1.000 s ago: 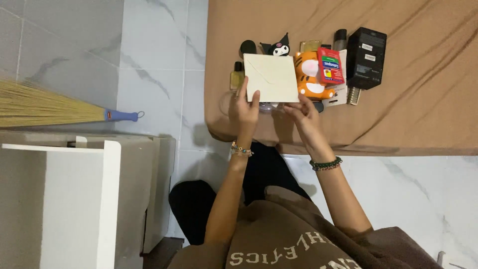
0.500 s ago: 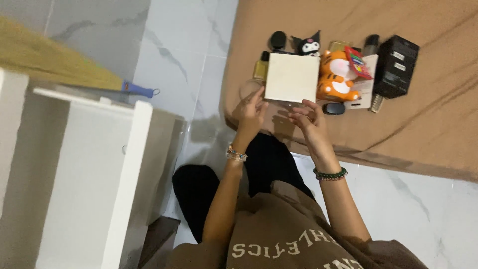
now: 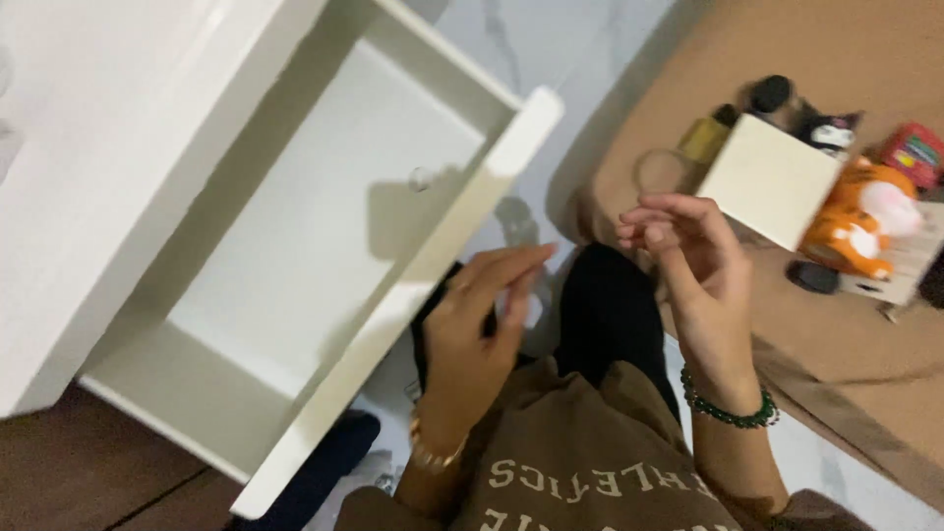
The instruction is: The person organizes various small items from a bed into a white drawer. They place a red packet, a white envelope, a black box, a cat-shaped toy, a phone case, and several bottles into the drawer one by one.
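My left hand (image 3: 477, 329) hovers over my lap, right beside the front panel of an open white drawer (image 3: 324, 226). Its fingers are stretched out together, and a pale blur at the fingertips hides whether it holds anything. My right hand (image 3: 688, 251) is raised above my black-clad knee with its fingers loosely curled and apart, and nothing shows in it. A cream envelope (image 3: 769, 179) rests on the brown bedsheet (image 3: 865, 334) just beyond the right hand, with neither hand touching it.
Around the envelope lie an orange tiger toy (image 3: 855, 226), a black-and-white plush figure (image 3: 831, 133), a red packet (image 3: 914, 152), a small yellow bottle (image 3: 706, 140), a clear round object (image 3: 661, 169) and a dark oval item (image 3: 814, 277). Marble floor tiles (image 3: 551, 39) run between drawer and bed.
Both hands let go of the envelope, which stays on the bed. The view swung left onto the open drawer. My left hand dropped toward the drawer front, and the right hand pulled back.
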